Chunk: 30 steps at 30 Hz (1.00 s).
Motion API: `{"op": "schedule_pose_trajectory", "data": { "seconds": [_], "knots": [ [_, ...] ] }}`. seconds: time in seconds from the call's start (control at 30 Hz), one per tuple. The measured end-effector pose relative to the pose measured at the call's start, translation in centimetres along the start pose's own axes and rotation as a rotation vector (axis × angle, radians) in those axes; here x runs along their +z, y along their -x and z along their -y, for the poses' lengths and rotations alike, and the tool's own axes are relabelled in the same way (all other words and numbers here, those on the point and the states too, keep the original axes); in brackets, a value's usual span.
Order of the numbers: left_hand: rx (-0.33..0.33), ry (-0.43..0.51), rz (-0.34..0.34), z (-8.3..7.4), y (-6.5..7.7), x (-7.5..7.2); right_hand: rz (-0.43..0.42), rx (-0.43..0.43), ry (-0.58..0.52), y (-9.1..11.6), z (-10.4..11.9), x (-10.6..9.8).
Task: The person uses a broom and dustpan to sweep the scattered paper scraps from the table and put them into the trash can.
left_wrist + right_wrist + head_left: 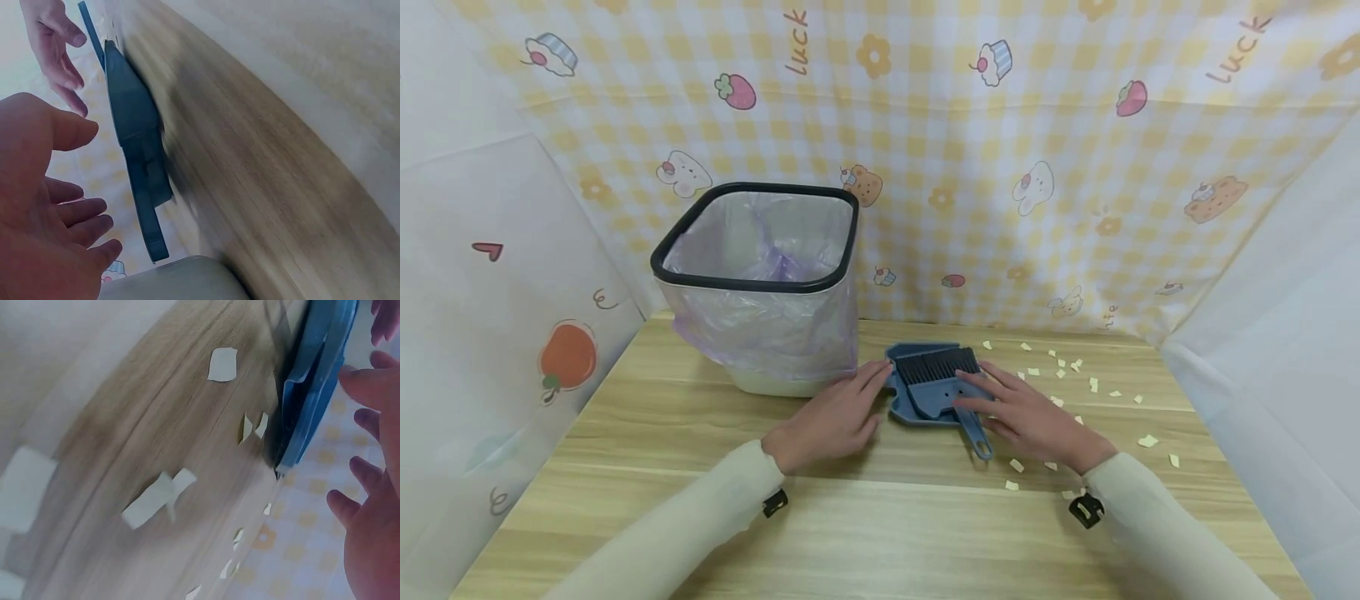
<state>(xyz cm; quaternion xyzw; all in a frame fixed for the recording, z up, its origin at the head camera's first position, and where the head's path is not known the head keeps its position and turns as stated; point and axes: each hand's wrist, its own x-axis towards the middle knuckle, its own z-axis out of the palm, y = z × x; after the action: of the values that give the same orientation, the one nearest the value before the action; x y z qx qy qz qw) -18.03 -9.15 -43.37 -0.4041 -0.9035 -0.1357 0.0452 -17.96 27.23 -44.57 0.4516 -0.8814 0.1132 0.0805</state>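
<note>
A blue dustpan (901, 407) lies on the wooden table, and a small blue hand brush (936, 397) with dark bristles rests on top of it, its looped handle pointing toward the near side. My left hand (833, 423) is at the dustpan's left edge; its fingers are loosely bent with nothing between them in the left wrist view. On the other side, my right hand (1033, 419) reaches over the brush from the right, fingers spread and fingertips overlapping it in the head view. In the right wrist view those fingers (365, 475) are apart, beside the blue dustpan (315, 381).
Behind my left hand stands a white bin (775, 387) with a black rim and a purplish liner (775, 325). Several pale paper scraps (1147, 441) are scattered over the table's right side. A yellow checked cloth (940, 242) hangs along the back.
</note>
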Motion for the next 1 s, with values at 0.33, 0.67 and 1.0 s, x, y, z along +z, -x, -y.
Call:
{"op": "schedule_pose_trajectory", "data": {
  "seconds": [0.33, 0.67, 1.0],
  "knots": [
    [-0.083, 0.031, 0.029, 0.5, -1.8, 0.8, 0.027, -0.072, 0.002, -1.4, -0.5, 0.5],
    [-0.239, 0.056, 0.127, 0.7, -3.4, 1.4, 0.132, -0.030, -0.014, -2.5, -0.4, 0.4],
    [-0.308, 0.033, 0.145, 0.5, -4.4, 1.5, 0.176, -0.044, 0.010, -3.2, -0.4, 1.0]
  ]
}}
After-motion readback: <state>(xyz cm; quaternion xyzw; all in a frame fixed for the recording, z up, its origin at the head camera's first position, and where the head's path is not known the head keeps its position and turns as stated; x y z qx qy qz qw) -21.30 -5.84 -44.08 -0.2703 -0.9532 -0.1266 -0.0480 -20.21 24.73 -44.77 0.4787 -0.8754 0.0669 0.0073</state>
